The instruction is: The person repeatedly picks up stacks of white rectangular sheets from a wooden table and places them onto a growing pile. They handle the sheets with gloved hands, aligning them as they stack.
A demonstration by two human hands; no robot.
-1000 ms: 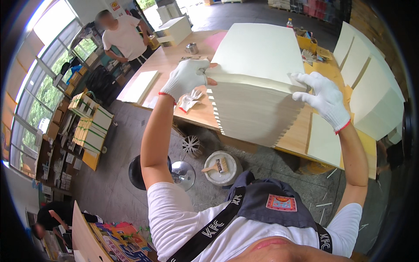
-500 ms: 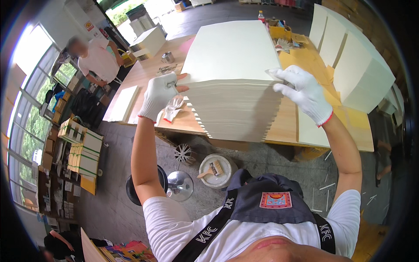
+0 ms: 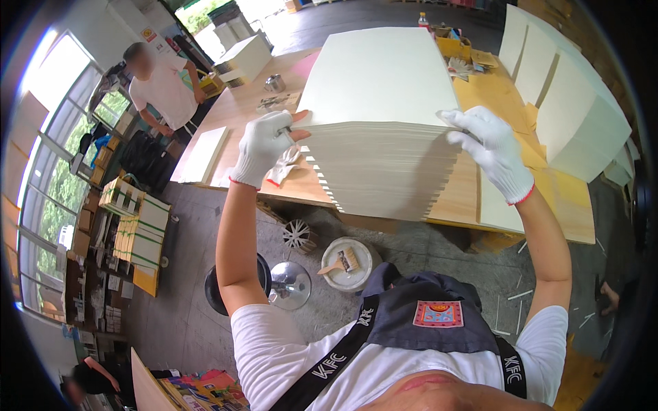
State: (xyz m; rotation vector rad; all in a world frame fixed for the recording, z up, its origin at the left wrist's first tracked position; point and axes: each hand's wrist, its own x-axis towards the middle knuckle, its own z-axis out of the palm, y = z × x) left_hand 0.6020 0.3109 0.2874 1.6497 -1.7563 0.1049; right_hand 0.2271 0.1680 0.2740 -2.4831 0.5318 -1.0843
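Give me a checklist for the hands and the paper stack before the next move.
1. Left hand at the stack's left front corner: ok.
2. Right hand at the right front corner: ok.
3. Firm grip on the top sheets of the paper stack: cannot tell.
4. Left side of the stack flush: not ok, its edge is stepped.
5. Area beside the stack free of loose things: not ok, a glove lies to its left.
6. Brush off the table: ok, it lies on the round tub.
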